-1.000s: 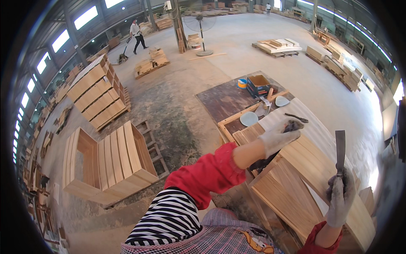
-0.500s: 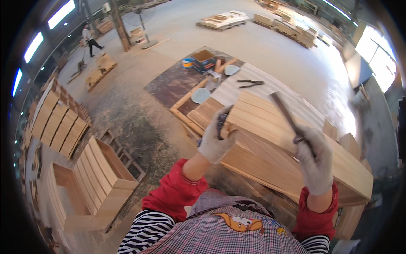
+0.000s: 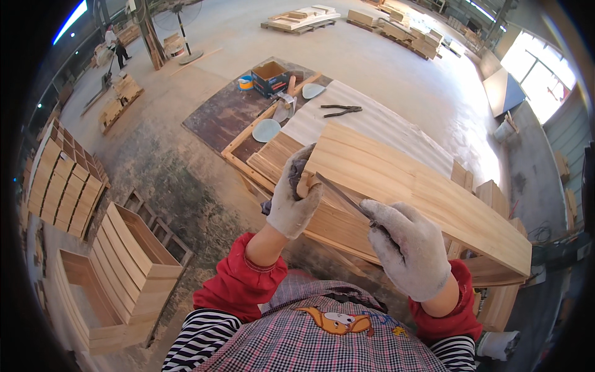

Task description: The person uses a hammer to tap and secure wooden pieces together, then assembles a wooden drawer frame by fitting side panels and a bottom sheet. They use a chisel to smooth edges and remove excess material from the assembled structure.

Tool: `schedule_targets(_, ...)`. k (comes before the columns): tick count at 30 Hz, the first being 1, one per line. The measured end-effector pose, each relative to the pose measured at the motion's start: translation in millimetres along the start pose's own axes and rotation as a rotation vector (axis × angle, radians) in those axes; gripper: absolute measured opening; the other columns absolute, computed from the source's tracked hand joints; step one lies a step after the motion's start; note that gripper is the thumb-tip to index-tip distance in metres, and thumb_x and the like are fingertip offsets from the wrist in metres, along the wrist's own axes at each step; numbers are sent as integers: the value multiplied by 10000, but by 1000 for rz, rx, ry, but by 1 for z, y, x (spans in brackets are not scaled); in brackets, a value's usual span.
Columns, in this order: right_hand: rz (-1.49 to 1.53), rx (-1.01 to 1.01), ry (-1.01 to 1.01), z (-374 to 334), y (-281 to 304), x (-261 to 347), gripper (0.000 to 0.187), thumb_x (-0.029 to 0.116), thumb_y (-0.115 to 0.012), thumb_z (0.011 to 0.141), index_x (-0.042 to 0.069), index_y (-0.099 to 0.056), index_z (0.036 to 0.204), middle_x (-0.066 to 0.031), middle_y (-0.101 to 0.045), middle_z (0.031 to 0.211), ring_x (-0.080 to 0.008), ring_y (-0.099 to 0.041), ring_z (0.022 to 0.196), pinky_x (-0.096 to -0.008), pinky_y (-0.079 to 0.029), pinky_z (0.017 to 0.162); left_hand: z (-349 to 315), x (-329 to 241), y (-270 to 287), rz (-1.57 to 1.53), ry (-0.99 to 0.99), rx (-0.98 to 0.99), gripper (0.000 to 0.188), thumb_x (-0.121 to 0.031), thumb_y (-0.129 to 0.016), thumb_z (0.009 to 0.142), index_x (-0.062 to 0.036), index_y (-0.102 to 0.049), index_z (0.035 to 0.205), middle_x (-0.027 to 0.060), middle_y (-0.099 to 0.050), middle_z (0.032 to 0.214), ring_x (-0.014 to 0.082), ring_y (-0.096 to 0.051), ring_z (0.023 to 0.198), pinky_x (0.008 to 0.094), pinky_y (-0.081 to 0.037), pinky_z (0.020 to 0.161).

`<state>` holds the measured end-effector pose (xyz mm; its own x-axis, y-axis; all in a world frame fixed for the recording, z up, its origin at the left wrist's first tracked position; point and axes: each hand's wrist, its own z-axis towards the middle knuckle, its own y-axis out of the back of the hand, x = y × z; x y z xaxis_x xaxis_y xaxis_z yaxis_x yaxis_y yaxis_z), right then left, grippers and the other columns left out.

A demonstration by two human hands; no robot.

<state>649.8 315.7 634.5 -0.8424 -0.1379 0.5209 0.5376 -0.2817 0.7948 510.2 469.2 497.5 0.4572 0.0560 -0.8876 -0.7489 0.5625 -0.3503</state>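
My left hand [image 3: 290, 201], in a pale work glove with dark fingertips, is closed round the near-left end of a long wooden box [image 3: 396, 170]. This box lies slanting over other wooden pieces on the workbench. In my right hand [image 3: 409, 248], also gloved, is a long flat dark metal file [image 3: 343, 196]. The file's tip reaches the box's end, close beside my left thumb; whether it touches the wood I cannot tell. Dark-handled pliers [image 3: 341, 110] lie beyond the box on a white ribbed sheet [image 3: 390, 124].
On the bench's dark board [image 3: 217, 118] stand an open carton [image 3: 270, 77], a blue-and-orange tape roll [image 3: 245, 82] and pale blue dishes [image 3: 266, 131]. Wooden drawers [image 3: 133, 248] are stacked at left. A person [image 3: 114, 46] and a standing fan [image 3: 185, 37] are far off.
My right hand has lowered the file from a raised, upright slant until its tip meets the box's end by my left hand. The whole view has shifted somewhat; my left hand keeps its hold.
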Motion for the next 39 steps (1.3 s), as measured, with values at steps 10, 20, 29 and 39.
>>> schedule_targets(10, -1, -31, -13, 4, -6, 5, 279, 48, -629, 837, 25, -664, 1113, -129, -628, 814, -280, -644, 661, -353, -520, 597, 1, 2, 0, 30, -67, 4, 673, 82, -537, 809, -38, -349, 1444, 63, -480, 1369, 151, -445, 1261, 320, -336, 1077)
schedule_targets(20, -10, -75, 2, 7, -14, 3, 284, 36, -643, 829, 33, -668, 1112, -120, -632, 812, -258, -641, 648, -334, -520, 586, 1, 1, -2, 20, -38, -12, 659, 89, -535, 812, -47, -363, 1434, 66, -486, 1360, 153, -455, 1244, 318, -349, 1066)
schedule_targets(29, -97, -33, 48, 11, -13, 5, 289, 68, -633, 843, 50, -655, 1131, -115, -626, 818, -275, -643, 675, -348, -520, 599, -1, 4, 0, 83, -45, -43, 629, 92, -518, 829, -46, -371, 1425, 77, -515, 1330, 156, -488, 1216, 324, -375, 1049)
schedule_targets(39, 157, 86, 27, 12, -3, 0, 299, 61, -599, 861, 21, -642, 1154, -141, -641, 855, -298, -652, 706, -361, -520, 628, -1, -4, -5, 3, 1, -49, 632, 119, -507, 837, -10, -354, 1436, 74, -503, 1331, 146, -499, 1176, 286, -396, 1005)
